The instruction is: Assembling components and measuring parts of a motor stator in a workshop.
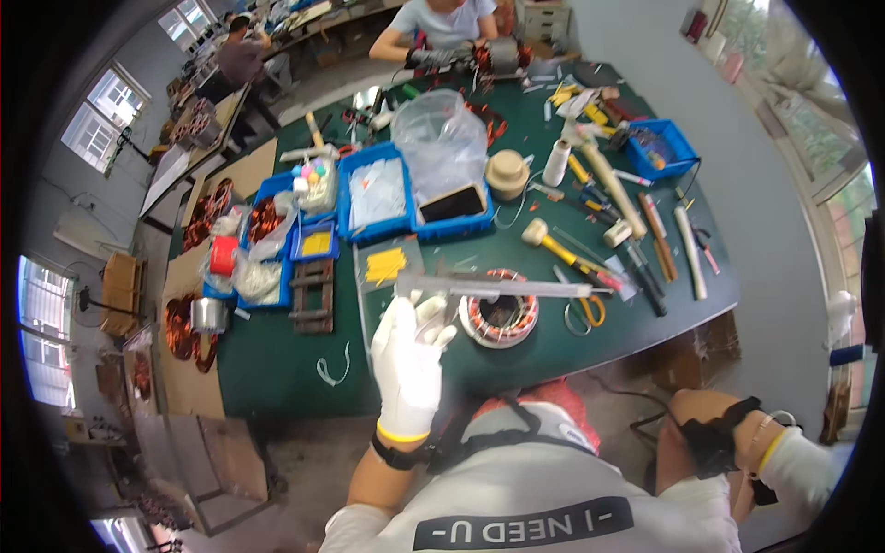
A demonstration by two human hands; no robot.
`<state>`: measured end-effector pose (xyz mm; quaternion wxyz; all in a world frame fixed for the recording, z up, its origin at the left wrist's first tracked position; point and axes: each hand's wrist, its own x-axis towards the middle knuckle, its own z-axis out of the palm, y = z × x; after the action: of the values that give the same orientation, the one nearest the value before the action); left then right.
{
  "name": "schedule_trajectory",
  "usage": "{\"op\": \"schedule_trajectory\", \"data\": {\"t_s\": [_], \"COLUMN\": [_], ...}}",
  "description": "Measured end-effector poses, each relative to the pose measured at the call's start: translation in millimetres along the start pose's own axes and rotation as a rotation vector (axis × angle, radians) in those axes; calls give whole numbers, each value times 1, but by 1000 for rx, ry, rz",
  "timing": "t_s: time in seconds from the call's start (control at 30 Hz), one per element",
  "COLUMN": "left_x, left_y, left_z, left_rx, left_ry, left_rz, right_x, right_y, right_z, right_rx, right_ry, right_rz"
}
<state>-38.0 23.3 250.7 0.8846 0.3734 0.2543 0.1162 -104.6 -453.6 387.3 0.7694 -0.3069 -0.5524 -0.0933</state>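
My left hand (407, 364), in a white glove with a yellow cuff, is raised over the near edge of the green table. Its fingers close around the left end of a long grey metal tool that looks like a vernier caliper (516, 288). The tool's bar points right, above a ring-shaped motor stator (499, 334) with copper windings and a pale rim. My right hand (804, 475), also gloved, hangs low at the far right, away from the table. It is blurred, and its fingers do not show clearly.
Blue bins (376, 229) with white sheets stand beyond my left hand. Orange-handled scissors (593, 311), a yellow-handled hammer (553, 243) and several tools lie right of the stator. Copper coils (181, 327) rest on cardboard at left. Across the table, a person (447, 28) handles a metal cylinder.
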Motion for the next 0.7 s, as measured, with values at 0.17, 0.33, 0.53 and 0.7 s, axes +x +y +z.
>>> {"op": "schedule_trajectory", "data": {"t_s": [0.17, 0.33, 0.53, 0.7], "left_x": [3, 7, 10, 12], "left_y": [9, 13, 15, 18], "left_z": [0, 3, 4, -2], "left_rx": [50, 44, -54, -73], "left_ry": [3, 38, 89, 62], "left_rz": [30, 38, 47, 59], "right_x": [66, 70, 75, 84], "right_y": [127, 151, 175, 189], "right_z": [33, 31, 28, 34], "right_rx": [91, 186, 175, 145], "right_ry": [-94, -102, -188, -263], "right_rz": [44, 78, -77, -209]}}
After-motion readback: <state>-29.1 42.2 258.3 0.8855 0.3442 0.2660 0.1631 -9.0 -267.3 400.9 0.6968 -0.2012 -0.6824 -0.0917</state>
